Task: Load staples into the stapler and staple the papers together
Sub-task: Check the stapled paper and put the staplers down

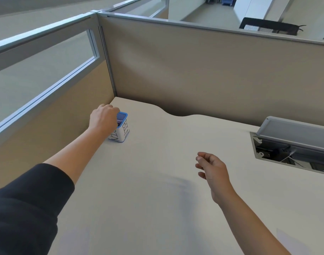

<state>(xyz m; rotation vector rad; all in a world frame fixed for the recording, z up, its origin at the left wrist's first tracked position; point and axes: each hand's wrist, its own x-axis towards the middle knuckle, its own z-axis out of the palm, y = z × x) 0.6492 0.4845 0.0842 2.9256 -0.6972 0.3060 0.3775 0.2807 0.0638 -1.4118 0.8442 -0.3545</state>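
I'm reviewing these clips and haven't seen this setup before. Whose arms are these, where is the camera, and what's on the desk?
No machine here: a person wears a camera on the head, looking down at their own arms. The left hand reaches to a small blue-rimmed container near the desk corner, fingers at its top; whether it grips anything is hidden. The right hand hovers empty, fingers loosely curled. The pale desk also has an open cable hatch at right. No stapler is visible.
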